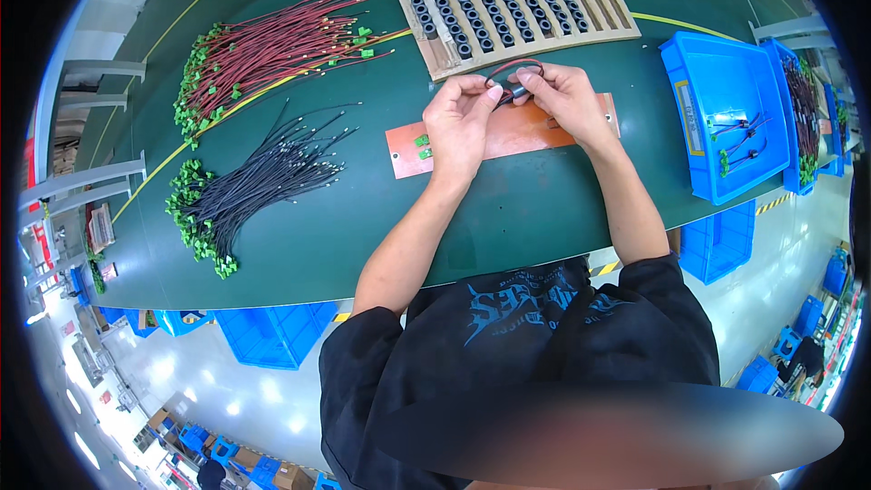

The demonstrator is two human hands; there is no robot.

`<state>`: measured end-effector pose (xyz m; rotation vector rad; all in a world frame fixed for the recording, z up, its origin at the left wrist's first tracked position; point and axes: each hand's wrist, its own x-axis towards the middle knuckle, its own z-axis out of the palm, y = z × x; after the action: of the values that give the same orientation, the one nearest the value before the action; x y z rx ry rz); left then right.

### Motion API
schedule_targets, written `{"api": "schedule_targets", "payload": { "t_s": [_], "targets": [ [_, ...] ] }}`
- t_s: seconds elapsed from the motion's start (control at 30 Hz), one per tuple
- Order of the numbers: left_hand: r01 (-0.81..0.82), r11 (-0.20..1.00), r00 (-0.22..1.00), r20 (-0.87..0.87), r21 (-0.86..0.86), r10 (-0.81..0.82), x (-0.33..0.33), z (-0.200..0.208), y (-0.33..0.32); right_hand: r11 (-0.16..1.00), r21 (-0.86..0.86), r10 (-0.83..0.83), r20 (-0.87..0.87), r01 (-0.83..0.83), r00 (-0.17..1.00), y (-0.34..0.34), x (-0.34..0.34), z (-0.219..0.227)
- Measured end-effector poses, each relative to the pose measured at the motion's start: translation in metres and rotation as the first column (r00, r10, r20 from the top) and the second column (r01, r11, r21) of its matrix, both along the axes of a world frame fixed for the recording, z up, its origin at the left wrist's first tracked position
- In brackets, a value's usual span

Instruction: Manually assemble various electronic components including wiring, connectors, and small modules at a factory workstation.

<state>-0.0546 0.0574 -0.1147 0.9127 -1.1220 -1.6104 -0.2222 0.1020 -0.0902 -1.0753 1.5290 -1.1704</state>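
My left hand is closed, pinching thin black and red wires between thumb and fingers. Close beside it my right hand is closed around a small black cylindrical part, with the wires looping up between the two hands. Whether the wires run through that part cannot be made out. Both hands are over an orange-brown board, which carries small green connectors at its left end. Behind them stands a wooden tray with rows of black ring-shaped parts.
Bundles of red wires and black wires with green connectors lie to the left on the green table. A blue bin holding several wired pieces stands at the right, beside another blue bin full of wires.
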Motion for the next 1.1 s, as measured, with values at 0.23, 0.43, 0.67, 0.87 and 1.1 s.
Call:
{"api": "schedule_targets", "payload": {
  "t_s": [0.23, 0.43, 0.67, 0.87, 1.1],
  "targets": [
    [-0.104, 0.995, 0.991, -0.088, -0.001, 0.103, 0.0006, -0.001, 0.0061, 1.0, 0.021, 0.014, 0.129, -0.017, 0.992, -0.001, 0.0001, -0.001],
    [-0.099, 0.995, 0.994, -0.045, -0.018, 0.098, 0.0021, -0.0004, 0.0093, 0.999, 0.028, 0.013, 0.146, -0.018, 0.989, -0.0003, 0.0, 0.0002],
    [-0.11, 0.99, 0.994, -0.039, -0.085, 0.107, 0.0025, -0.0029, 0.0096, 0.999, 0.042, 0.008, 0.156, -0.015, 0.988, -0.001, -0.0014, -0.0021],
    [-0.067, 0.997, 0.997, -0.037, -0.048, 0.065, 0.005, -0.0019, 0.0106, 0.999, 0.021, 0.026, 0.173, -0.03, 0.985, -0.0008, -0.0014, -0.0028],
    [-0.074, 0.997, 0.995, -0.068, 0.003, 0.074, 0.0036, 0.0011, 0.0082, 0.998, 0.057, -0.013, 0.174, 0.003, 0.985, -0.0008, 0.0017, 0.0014]
  ]
}}
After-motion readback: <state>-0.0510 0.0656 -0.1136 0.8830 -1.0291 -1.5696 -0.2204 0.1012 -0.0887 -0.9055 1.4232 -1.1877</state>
